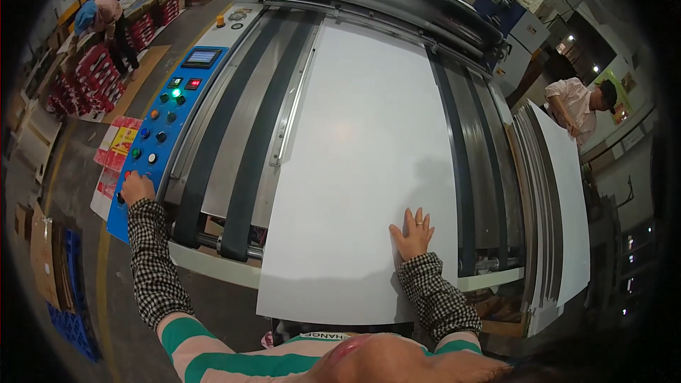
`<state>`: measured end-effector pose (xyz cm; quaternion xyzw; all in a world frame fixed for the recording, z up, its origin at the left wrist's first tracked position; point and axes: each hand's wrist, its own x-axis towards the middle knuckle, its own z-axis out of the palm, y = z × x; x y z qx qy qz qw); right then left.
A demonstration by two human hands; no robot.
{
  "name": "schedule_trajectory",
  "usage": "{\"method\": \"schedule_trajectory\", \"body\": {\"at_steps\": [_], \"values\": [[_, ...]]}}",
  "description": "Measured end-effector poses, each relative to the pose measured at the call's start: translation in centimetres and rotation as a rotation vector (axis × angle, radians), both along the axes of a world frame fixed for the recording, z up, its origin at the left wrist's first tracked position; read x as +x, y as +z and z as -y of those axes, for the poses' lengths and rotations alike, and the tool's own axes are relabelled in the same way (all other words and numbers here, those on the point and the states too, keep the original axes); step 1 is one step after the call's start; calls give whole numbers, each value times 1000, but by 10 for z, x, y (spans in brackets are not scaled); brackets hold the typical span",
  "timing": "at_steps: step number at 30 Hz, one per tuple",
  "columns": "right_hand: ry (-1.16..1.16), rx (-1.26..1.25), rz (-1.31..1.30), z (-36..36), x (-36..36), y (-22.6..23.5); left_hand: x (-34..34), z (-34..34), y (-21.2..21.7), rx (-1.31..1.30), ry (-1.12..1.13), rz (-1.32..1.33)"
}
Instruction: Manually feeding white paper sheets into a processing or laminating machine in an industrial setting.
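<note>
A large white sheet [355,142] lies over the feed table of a big roller machine, its near edge reaching past the table toward my body. My right hand [413,235] rests flat on the sheet's lower right part, fingers spread, a ring on one finger. On the left, my left hand [138,189] is at the lower end of a blue control panel [159,149], its fingers curled at a red button that is mostly covered by them. Above that hand the panel carries several coloured buttons, a lit green lamp [176,92] and a small screen [201,57].
Dark belts [273,113] run along the machine toward its rollers [397,0]. A stack of large boards [560,191] stands at right, with a person [578,106] behind it. Another person [106,18] bends over red stacks at far left. A blue pallet [74,326] lies lower left.
</note>
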<state>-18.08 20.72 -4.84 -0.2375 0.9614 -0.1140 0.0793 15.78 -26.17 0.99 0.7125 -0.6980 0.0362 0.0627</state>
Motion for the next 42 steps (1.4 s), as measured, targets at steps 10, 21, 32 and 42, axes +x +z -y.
{"method": "schedule_trajectory", "body": {"at_steps": [10, 21, 32, 42], "values": [[-14, 34, -15, 67, -77, 7, -1, 9, -9, -38, 5, -51], [42, -103, -1289, -123, -238, 45, -9, -28, 10, -185, -56, -86], [-685, 383, -542, -396, -247, 58, -144, -166, -39, -354, -907, -574], [-80, -655, 141, -20, -32, -14, -237, -404, -25, 828, -1475, -415]]}}
